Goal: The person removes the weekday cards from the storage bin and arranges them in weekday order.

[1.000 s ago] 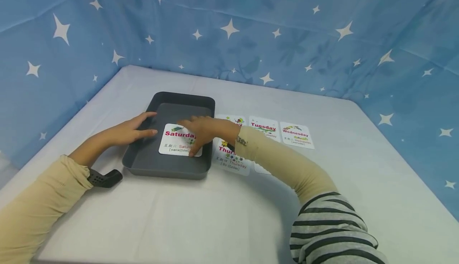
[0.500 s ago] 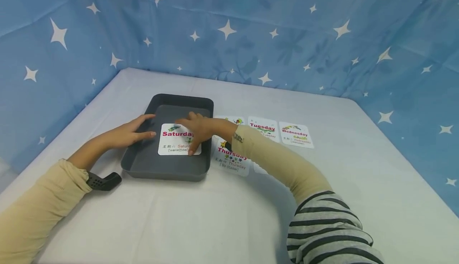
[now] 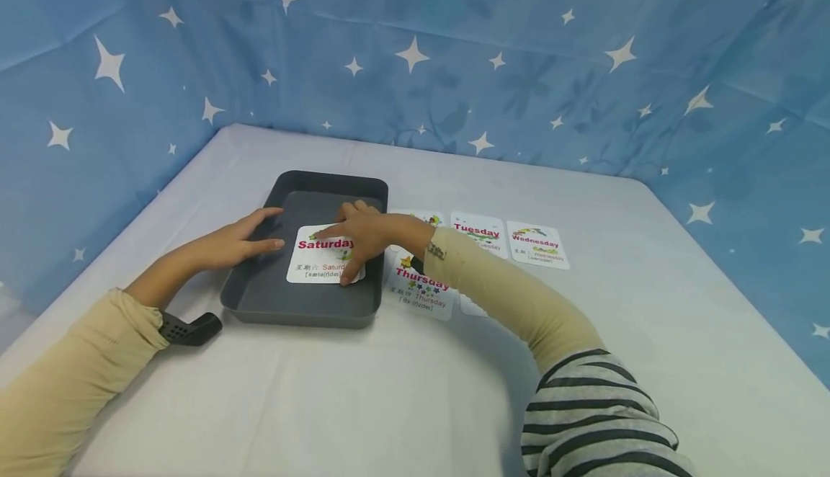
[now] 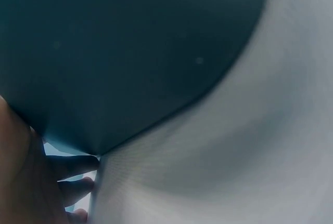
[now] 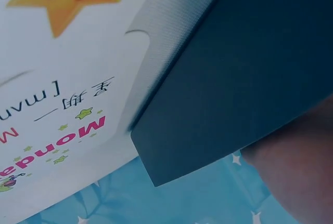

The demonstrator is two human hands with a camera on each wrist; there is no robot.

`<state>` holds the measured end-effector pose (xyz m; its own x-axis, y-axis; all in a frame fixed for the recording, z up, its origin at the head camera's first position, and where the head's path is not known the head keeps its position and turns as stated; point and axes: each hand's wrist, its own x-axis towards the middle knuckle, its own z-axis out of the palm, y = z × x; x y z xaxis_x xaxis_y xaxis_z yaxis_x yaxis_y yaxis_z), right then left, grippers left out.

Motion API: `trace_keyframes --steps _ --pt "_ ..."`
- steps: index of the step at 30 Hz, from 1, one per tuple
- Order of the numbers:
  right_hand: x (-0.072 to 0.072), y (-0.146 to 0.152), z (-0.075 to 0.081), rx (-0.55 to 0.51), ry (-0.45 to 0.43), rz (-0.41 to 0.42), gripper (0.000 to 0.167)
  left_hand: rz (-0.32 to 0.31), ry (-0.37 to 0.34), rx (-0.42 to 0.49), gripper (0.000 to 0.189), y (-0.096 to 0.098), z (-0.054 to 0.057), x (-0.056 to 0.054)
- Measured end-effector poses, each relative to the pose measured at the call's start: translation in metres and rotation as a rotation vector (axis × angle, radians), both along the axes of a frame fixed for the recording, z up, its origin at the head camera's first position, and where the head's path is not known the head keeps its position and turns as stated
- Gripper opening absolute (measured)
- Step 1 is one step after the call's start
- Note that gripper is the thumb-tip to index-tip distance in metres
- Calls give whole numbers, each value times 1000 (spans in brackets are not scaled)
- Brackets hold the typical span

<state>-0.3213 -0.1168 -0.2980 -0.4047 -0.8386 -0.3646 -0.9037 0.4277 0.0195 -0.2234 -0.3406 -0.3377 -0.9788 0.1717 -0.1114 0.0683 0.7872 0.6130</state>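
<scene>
In the head view a white card printed "Saturday" [image 3: 310, 263] lies face up in a dark grey tray [image 3: 285, 298]. My right hand [image 3: 368, 233] reaches over the tray's right wall with fingers spread. Its index fingertip is on or just above the card's face near the printed word, and its thumb is by the lower right edge. My left hand [image 3: 227, 243] is at the tray's left wall, thumb and index finger over the rim. Other fingers [image 4: 78, 188] lie along the outer wall in the left wrist view.
Right of the tray lie more day cards: Thursday [image 3: 418, 295], Tuesday [image 3: 476, 226] and Wednesday [image 3: 537, 244]. A Monday card [image 5: 67, 141] shows in the right wrist view. Another card is mostly covered by the right forearm. A starry blue curtain [image 3: 454, 102] stands behind the white table [image 3: 363, 398].
The right index finger has come down from the Saturday card's upper edge onto its printed face. The left hand keeps its place at the tray, and the card and tray stay put.
</scene>
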Motion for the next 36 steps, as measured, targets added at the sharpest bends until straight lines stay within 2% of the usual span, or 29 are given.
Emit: trace_keyframes --steps 7,11,16,19,24,29,32,36 --pt "3 1 0 -14 4 -20 89 -6 6 5 73 2 -1 1" --pt "9 1 -2 1 53 -33 95 -16 11 7 72 3 -2 1" --pt "16 -1 -5 24 117 -11 95 -13 14 16 72 3 -2 4" --pt "18 3 -3 -13 123 12 90 -10 13 9 73 4 0 3" --pt "21 18 4 -139 123 31 72 -15 10 -3 75 2 -2 1" --pt "22 36 23 -237 174 17 51 -22 9 5 75 3 -1 0" --pt "22 46 35 -286 195 -4 46 -17 11 9 75 3 0 0" --pt "21 60 45 -339 180 -33 44 -13 9 10 75 4 1 1"
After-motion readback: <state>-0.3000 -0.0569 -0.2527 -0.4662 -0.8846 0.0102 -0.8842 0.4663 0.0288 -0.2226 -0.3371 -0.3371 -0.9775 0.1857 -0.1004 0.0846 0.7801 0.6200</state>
